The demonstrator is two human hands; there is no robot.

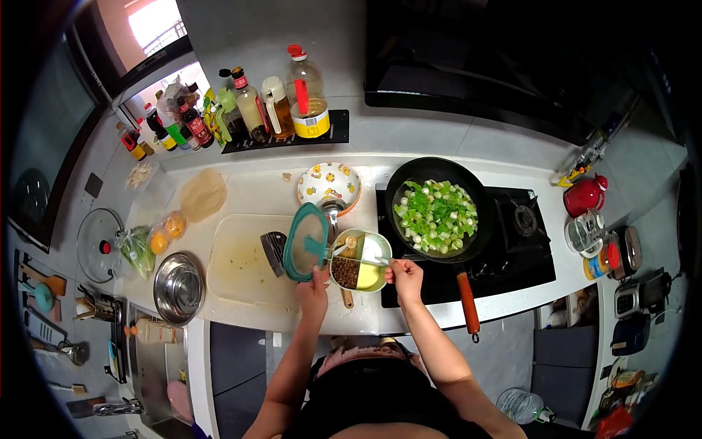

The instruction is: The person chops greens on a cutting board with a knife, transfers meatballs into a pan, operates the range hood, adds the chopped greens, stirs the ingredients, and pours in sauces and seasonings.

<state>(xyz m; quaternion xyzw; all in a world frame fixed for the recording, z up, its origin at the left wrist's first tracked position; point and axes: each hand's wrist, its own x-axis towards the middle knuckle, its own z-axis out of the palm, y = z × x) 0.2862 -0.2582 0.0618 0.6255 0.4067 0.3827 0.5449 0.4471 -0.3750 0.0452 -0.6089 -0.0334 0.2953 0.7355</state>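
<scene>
A round seasoning box (358,282) with several compartments sits near the counter's front edge, holding brown grains, white powder and a yellowish seasoning. Its teal lid (300,241) is tilted up on the left side, and my left hand (313,294) is closed on the lid's lower edge. At the box's right rim, my right hand (406,281) pinches the handle of a small spoon (381,260) over the white powder compartment. To the right, a black frying pan (462,261) on the stove contains chopped green scallions (436,217).
Left of the box lie a cleaver (273,252) and a cutting board (228,282). Behind stands a patterned bowl (314,182) with a ladle (333,208). A steel basin (179,290) is further left. The pan's wooden handle (467,304) juts over the counter's front edge.
</scene>
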